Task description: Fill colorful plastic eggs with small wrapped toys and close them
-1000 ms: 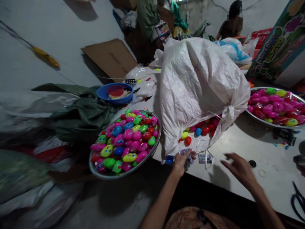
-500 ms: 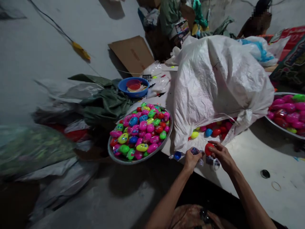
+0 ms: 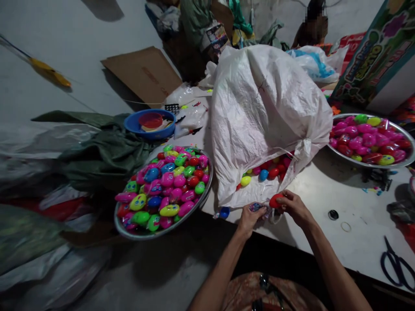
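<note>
Near the table's front edge, my right hand [image 3: 293,207] is closed on a red plastic egg [image 3: 276,201]. Just left of it, my left hand [image 3: 249,219] pinches a small printed clear wrapper [image 3: 258,207], whose far end reaches toward the egg. Whether the egg touches the wrapper I cannot tell. A blue egg half [image 3: 224,212] lies on the table beside my left hand. Beyond both hands a large white woven sack [image 3: 269,103] lies with its mouth toward me, and loose coloured eggs, a yellow egg [image 3: 245,181] among them, show inside.
A metal basin [image 3: 209,181] heaped with wrapped eggs stands at the left, overhanging the table edge. Another basin [image 3: 402,165] of eggs is at the right. Scissors [image 3: 396,264], a black ring [image 3: 333,214] and a blue tub [image 3: 151,134] are around. One person [image 3: 313,28] is at the back.
The view has swung to the right, bringing the scissors and the whole right basin into sight. My hands keep the egg and the wrapper, with the egg now turned more sideways.
</note>
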A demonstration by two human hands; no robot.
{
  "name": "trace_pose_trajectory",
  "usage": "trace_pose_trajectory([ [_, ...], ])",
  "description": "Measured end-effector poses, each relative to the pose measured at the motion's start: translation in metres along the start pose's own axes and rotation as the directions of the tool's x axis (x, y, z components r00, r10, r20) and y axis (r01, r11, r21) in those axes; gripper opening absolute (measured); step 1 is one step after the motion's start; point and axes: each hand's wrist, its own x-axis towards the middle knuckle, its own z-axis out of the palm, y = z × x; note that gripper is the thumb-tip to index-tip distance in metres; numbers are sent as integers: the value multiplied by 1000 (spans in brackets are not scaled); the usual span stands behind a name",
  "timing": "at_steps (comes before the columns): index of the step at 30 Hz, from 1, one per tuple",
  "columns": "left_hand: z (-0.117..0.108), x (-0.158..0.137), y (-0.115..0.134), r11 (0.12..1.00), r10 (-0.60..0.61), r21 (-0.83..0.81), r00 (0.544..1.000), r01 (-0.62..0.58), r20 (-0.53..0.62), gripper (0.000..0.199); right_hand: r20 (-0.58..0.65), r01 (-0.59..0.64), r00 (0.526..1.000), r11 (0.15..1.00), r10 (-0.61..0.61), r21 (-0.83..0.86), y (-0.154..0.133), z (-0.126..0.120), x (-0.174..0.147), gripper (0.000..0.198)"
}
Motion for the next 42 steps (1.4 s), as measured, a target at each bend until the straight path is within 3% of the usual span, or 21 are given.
trace_pose_trajectory([
  [5, 5, 5, -5, 1000, 4, 31, 997, -1, -82, 28, -14, 73, 997, 996, -74, -47, -2, 1, -9, 32],
  [8, 7, 7, -4, 999, -40, -25, 979, 35, -199, 34, -71, 137, 988, 990, -138, -29, 0, 4, -19, 33],
  [11, 9, 8, -3, 998, -56, -43, 967, 47, -250, 39, -139, 217, 963, 969, -233, -121, 6, 6, -31, 30],
  [16, 14, 7, 0, 988, -108, -131, 980, 86, -165, 40, -224, 269, 910, 909, -348, -317, 11, 9, -39, 33],
  [22, 22, 2, 9, 989, -111, -103, 991, 104, -71, 41, -92, 320, 913, 839, -397, -440, 12, 10, -47, 35],
  [25, 29, 1, 10, 970, -124, -213, 992, 119, -9, 37, -163, 354, 866, 810, -472, -468, 18, 10, -51, 31],
  [28, 39, 2, 7, 937, -143, -321, 990, 139, 9, 37, -289, 323, 847, 863, -446, -388, 24, 9, -53, 28],
  [31, 51, 1, 4, 916, -151, -371, 988, 151, 28, 38, -300, 273, 896, 939, -327, -207, 28, 5, -56, 30],
  [33, 59, -2, 3, 916, -147, -369, 987, 160, 63, 39, -300, 273, 898, 943, -320, -190, 30, 3, -58, 29],
  [35, 67, -5, 4, 913, -144, -372, 986, 165, 83, 39, -318, 332, 841, 882, -437, -334, 32, 1, -61, 26],
  [38, 75, -10, 6, 915, -150, -364, 984, 175, 94, 37, -257, 410, 704, 674, -663, -615, 36, -3, -65, 22],
  [40, 77, -12, 6, 931, -158, -316, 982, 183, 106, 35, -197, 420, 665, 579, -720, -699, 39, -7, -67, 26],
  [42, 77, -14, 5, 946, -171, -255, 976, 200, 133, 31, -180, 406, 659, 547, -730, -732, 38, -10, -67, 34],
])
